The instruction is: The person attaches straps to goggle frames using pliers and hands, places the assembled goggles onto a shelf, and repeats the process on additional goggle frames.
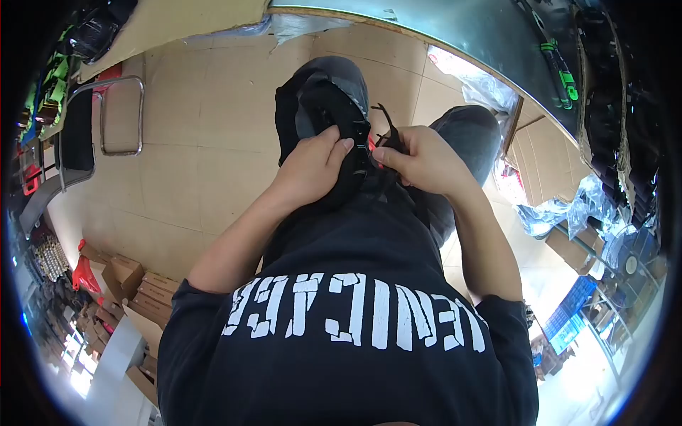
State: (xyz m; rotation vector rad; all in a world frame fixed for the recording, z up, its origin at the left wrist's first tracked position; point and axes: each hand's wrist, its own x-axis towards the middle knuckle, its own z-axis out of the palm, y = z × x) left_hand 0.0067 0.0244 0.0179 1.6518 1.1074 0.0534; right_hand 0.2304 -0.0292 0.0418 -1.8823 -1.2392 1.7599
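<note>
My left hand (312,167) is closed on a black fabric item (290,117) with a grey inner side, which rests over my left thigh. Its thumb and fingers press near an edge where small shiny fittings show; the exact kind of item is unclear. Just to the right, my right hand (424,157) pinches a thin black strap-like piece (387,128) with bent, forked ends. A bit of red shows between the two hands. Whether the strap-like piece is joined to the fabric item is hidden.
A metal-topped table (455,28) curves across the front, with a green-and-black hand tool (561,74) on it. Cardboard boxes (145,295) stand on the floor at left, near a chair (78,135). Clear plastic wrap (568,206) and a fan (629,259) are at right.
</note>
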